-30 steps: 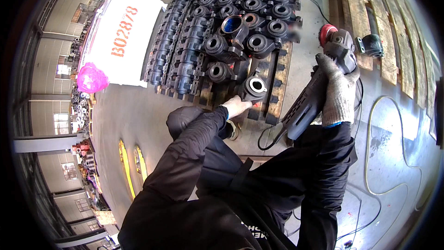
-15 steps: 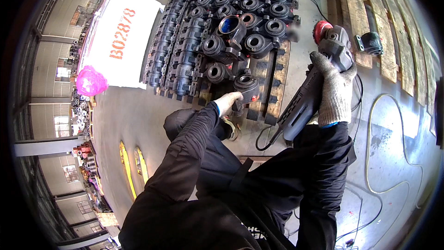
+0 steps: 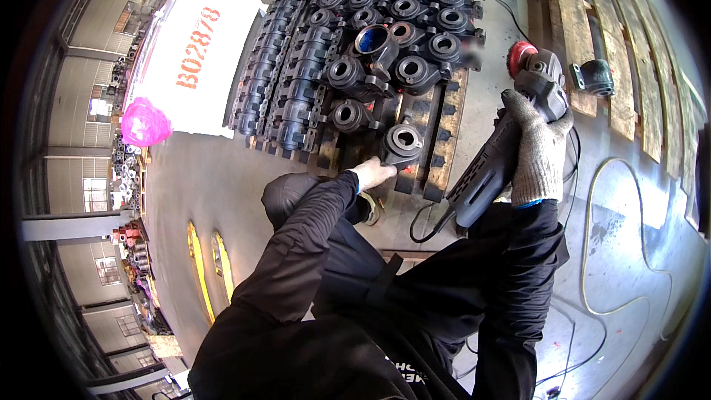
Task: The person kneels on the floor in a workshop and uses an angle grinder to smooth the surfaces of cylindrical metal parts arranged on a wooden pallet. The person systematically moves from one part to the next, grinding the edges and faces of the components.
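With its gloved fingers closed on the lower end of a black cast housing (image 3: 402, 144), my left hand (image 3: 372, 173) is at the near edge of the wooden pallet (image 3: 438, 155). The housing's round bore and pale machined rim face up toward me. My right hand (image 3: 538, 148), in a knitted glove, is wrapped round an angle grinder (image 3: 485, 170). The grinder's head, with its red disc (image 3: 521, 58), points away from me, off to the right of the pallet and apart from the castings. Several similar housings (image 3: 345, 72) stand close behind the held one.
Rows of cylindrical castings (image 3: 304, 96) fill the pallet's left side. Beside them stands a white panel (image 3: 211, 52) with a pink bundle (image 3: 146, 122) at its corner. Wooden slats (image 3: 629, 52) bearing one dark casting (image 3: 595, 77) lie right. A hose (image 3: 589, 252) and cables trail over the floor.
The housing in my left hand has turned and tipped, so its bore shows more openly now. The grinder has stayed almost in place in my right hand.
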`<state>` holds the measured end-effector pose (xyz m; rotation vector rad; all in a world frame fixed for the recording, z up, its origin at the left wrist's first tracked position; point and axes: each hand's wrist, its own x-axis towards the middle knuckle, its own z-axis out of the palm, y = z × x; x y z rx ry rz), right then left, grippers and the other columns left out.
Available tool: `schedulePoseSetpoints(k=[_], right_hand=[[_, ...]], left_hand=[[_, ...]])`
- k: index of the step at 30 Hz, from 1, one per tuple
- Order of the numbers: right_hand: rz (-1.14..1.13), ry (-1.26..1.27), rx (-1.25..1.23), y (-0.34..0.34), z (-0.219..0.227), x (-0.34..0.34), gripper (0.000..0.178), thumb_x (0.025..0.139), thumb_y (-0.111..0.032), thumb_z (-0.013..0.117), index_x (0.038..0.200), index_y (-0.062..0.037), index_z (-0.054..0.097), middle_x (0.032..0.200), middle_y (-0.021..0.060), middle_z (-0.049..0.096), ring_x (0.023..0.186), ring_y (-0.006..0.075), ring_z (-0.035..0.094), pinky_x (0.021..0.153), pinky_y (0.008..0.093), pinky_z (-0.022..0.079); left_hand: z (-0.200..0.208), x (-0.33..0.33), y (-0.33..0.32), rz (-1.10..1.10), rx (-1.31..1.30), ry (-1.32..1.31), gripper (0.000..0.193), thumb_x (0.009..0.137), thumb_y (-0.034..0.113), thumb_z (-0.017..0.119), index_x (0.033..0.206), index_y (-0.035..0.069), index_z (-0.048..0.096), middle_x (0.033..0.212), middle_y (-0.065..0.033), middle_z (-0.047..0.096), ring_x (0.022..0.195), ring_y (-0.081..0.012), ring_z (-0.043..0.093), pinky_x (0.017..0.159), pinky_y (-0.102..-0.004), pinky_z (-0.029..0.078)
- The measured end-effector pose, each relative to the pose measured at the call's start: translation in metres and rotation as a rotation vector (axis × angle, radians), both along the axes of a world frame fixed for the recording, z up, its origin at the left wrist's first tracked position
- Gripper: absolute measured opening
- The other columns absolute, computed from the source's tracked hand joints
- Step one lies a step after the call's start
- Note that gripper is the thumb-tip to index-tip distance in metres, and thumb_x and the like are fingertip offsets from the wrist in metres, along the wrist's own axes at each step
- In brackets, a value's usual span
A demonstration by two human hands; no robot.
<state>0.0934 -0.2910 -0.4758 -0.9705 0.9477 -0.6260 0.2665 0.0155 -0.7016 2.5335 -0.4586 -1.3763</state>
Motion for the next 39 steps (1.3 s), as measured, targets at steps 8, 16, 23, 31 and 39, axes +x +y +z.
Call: schedulePoseSetpoints(k=[8, 16, 23, 31, 39], right_hand=[[-0.003, 0.009, -0.036, 0.001, -0.013, 0.004, 0.092, 0.073, -0.019, 0.089, 0.146, -0.0008, 0.035, 0.109, 0.0126, 0.064, 0.090, 0.0200, 0.065, 0.080, 0.0348, 0.055], [0.005, 0.032, -0.026, 0.001, -0.001, 0.003, 0.087, 0.074, -0.014, 0.088, 0.143, -0.0021, 0.037, 0.107, 0.0125, 0.064, 0.088, 0.0200, 0.066, 0.077, 0.0345, 0.055], [-0.010, 0.003, -0.015, 0.003, 0.000, 0.004, 0.088, 0.073, -0.013, 0.088, 0.143, -0.0025, 0.036, 0.106, 0.0126, 0.064, 0.087, 0.0202, 0.067, 0.076, 0.0356, 0.056], [-0.024, 0.026, -0.042, 0.000, 0.001, 0.000, 0.087, 0.074, -0.011, 0.087, 0.143, -0.0026, 0.036, 0.108, 0.0128, 0.063, 0.087, 0.0210, 0.067, 0.077, 0.0367, 0.057], [-0.021, 0.027, -0.098, -0.002, -0.005, -0.008, 0.084, 0.079, -0.015, 0.086, 0.144, 0.0014, 0.036, 0.106, 0.0146, 0.064, 0.083, 0.0223, 0.068, 0.068, 0.0357, 0.059]], left_hand=[[-0.020, 0.003, 0.029, -0.242, 0.042, -0.151, 0.077, 0.089, 0.051, 0.063, 0.126, -0.016, 0.048, 0.123, -0.0384, 0.063, 0.122, -0.0492, 0.062, 0.102, -0.0470, 0.050], [0.030, -0.013, 0.001, -0.173, -0.010, -0.206, 0.070, 0.088, 0.041, 0.065, 0.124, -0.016, 0.048, 0.115, -0.0404, 0.065, 0.114, -0.0514, 0.064, 0.099, -0.0494, 0.051], [0.024, -0.011, 0.002, -0.347, 0.063, -0.359, 0.071, 0.084, 0.039, 0.072, 0.129, -0.011, 0.047, 0.121, -0.0363, 0.063, 0.114, -0.0493, 0.064, 0.097, -0.0500, 0.053], [0.041, -0.035, -0.021, -0.791, 0.058, -0.675, 0.083, 0.076, 0.031, 0.075, 0.142, -0.006, 0.044, 0.130, -0.0239, 0.056, 0.118, -0.0382, 0.057, 0.099, -0.0486, 0.048], [0.031, -0.032, -0.064, -0.624, 0.173, -0.702, 0.057, 0.071, 0.019, 0.078, 0.124, 0.002, 0.062, 0.122, -0.0226, 0.061, 0.110, -0.0375, 0.063, 0.086, -0.0467, 0.058]])
